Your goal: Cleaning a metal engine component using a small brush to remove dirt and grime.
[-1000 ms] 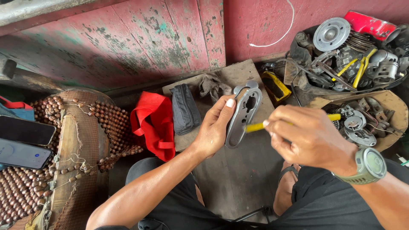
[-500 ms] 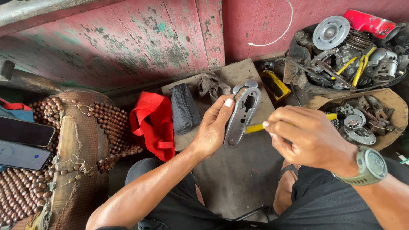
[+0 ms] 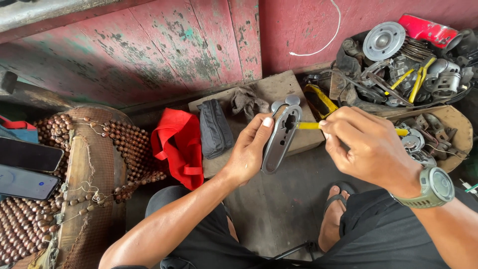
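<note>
Metal cover plate, grey and elongated with cut-outs, is held upright above the wooden board, gripped along its edge by the left hand. The right hand grasps a yellow-handled tool, its tip set against the plate's upper opening. Work appears to be at the prying or cleaning stage; the next move calls for a steady plate and controlled tip pressure. Spare parts fill the basket nearby.

A worn wooden board carries a black pouch and a grey rag.
</note>
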